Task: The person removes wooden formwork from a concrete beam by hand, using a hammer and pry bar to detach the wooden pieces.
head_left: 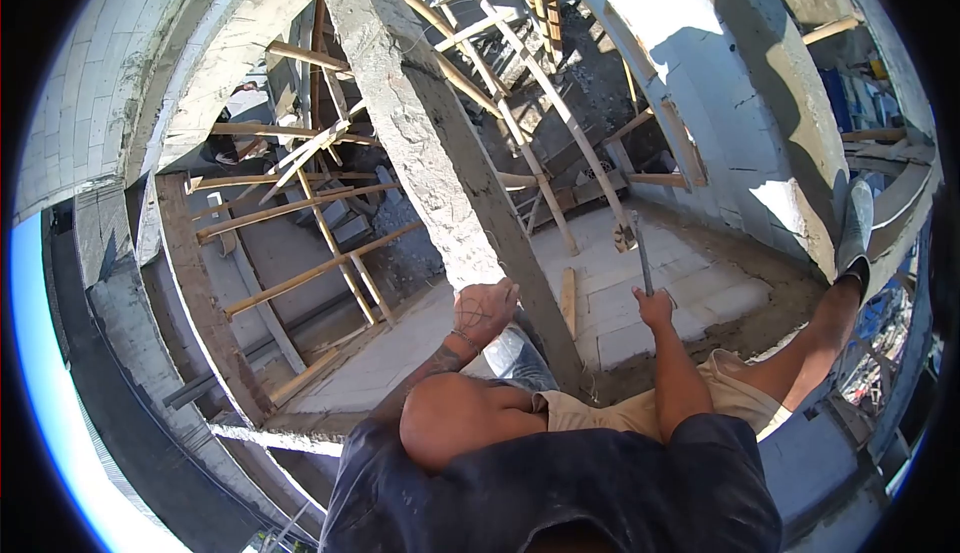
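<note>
Right grip (655, 309) clamps a hammer (642, 253) low, right of the concrete column (432, 133), probably for leverage; left grip (485, 313), closure unclear, rests against it, seemingly for balance.

Hammer (643, 259) right of beam (425, 123), poles (290, 212) on both sides

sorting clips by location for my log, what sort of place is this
Most likely a building site: there are bare block walls, a rough concrete post or beam and slanting wooden poles, and the right hand grips what looks like a hammer.
</note>
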Action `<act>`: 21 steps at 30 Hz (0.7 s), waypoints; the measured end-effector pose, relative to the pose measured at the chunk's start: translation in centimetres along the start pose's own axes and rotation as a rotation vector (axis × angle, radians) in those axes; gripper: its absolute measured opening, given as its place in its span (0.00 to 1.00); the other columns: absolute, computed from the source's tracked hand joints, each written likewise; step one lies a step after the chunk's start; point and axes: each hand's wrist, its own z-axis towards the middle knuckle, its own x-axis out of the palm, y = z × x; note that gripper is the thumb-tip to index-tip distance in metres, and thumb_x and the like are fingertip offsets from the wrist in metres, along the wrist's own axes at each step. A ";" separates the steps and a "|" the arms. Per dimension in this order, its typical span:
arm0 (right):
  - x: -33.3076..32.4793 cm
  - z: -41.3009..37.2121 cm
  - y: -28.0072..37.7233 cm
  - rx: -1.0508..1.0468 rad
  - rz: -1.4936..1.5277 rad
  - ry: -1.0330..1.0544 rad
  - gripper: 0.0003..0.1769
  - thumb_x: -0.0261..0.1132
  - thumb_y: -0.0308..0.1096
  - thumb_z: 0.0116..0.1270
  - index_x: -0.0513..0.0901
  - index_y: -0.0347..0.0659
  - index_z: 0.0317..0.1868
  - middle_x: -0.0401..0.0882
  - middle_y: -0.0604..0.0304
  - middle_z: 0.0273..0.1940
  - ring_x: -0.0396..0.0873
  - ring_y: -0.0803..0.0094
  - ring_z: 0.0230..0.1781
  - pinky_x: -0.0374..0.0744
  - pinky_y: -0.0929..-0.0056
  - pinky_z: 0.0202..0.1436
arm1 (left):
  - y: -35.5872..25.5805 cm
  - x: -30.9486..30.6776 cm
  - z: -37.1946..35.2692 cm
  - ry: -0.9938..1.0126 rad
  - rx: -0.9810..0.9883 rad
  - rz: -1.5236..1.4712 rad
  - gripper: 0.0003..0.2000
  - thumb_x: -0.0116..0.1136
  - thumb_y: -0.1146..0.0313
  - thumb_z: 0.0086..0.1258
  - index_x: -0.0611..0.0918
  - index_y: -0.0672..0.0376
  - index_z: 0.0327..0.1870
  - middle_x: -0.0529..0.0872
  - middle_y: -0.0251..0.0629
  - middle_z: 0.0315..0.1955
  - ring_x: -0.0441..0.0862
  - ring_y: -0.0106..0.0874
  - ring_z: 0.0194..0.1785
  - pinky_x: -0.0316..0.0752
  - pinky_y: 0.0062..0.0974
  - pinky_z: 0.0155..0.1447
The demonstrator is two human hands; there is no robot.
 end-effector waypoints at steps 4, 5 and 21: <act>1.2 0.9 -0.8 -0.056 -0.060 -0.066 0.32 0.60 0.57 0.57 0.78 0.28 0.21 0.77 0.41 0.22 0.78 0.47 0.28 0.74 0.56 0.36 | 3.6 -1.9 -2.2 -0.323 -0.201 -0.162 0.13 0.52 0.61 0.63 0.78 0.61 0.24 0.79 0.46 0.18 0.77 0.45 0.23 0.69 0.38 0.29; 1.4 1.0 -1.0 -0.046 -0.048 -0.039 0.31 0.60 0.56 0.57 0.77 0.28 0.21 0.77 0.42 0.21 0.78 0.48 0.27 0.75 0.57 0.36 | 4.7 -2.9 -2.1 -0.375 -0.258 -0.225 0.13 0.53 0.61 0.63 0.79 0.62 0.24 0.79 0.46 0.18 0.77 0.44 0.23 0.69 0.37 0.30; -1.4 -0.5 3.6 -0.083 0.105 -0.069 0.24 0.60 0.49 0.58 0.75 0.31 0.23 0.75 0.40 0.23 0.75 0.43 0.30 0.71 0.55 0.35 | 6.9 -7.0 1.7 -0.515 -0.192 -0.193 0.16 0.56 0.64 0.60 0.71 0.66 0.17 0.72 0.44 0.13 0.69 0.40 0.17 0.64 0.34 0.26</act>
